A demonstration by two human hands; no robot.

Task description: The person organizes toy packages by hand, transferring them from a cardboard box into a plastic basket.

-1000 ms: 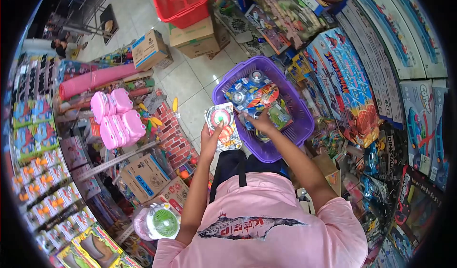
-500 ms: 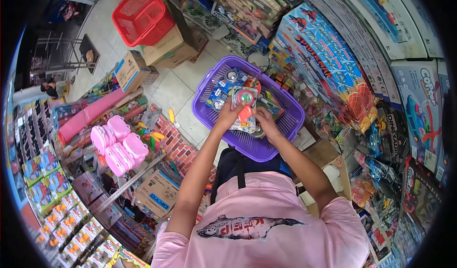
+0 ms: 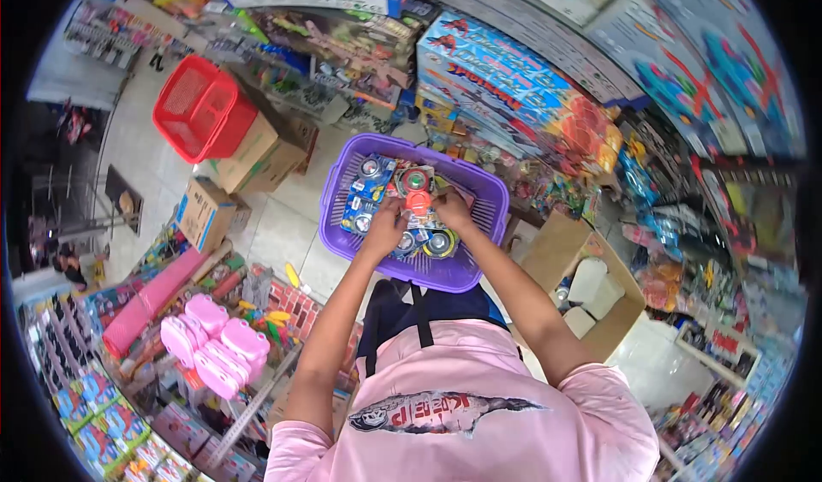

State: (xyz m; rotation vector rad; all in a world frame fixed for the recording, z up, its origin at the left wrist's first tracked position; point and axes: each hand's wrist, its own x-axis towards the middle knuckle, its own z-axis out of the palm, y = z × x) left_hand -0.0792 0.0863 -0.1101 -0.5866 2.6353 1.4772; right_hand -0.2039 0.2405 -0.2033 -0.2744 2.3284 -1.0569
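Where pale tiled floor [image 3: 295, 225] stretches away on the far left, shelves and stacked toys close in around it. Big on the far side lies a Spider-Man box [image 3: 514, 88], long and blue, set at a slant. Nearer, in the middle, the purple basket [image 3: 467, 268] sits right up against the person's lap. To its right stands an open carton [image 3: 556, 251] with white pieces [image 3: 597, 287] inside. Over on the far left, a red basket [image 3: 184, 110] is perched on a cardboard box [image 3: 261, 152], and a pink roll [image 3: 154, 302] lies on the left, just beyond a cluster of pink cases [image 3: 214, 345].

Both hands are down in the purple basket, among the carded toys. The left hand [image 3: 390, 225] has its fingers bent at the near left edge of a red-fronted toy pack [image 3: 418, 199]; the right hand [image 3: 452, 208] has its fingers curled at the right edge. I can't tell whether either one pinches the card or only touches it. That pack lies on top of the others, with blue-backed packs [image 3: 355, 204] to its left and a yellow-rimmed round toy [image 3: 439, 242] on its near side.
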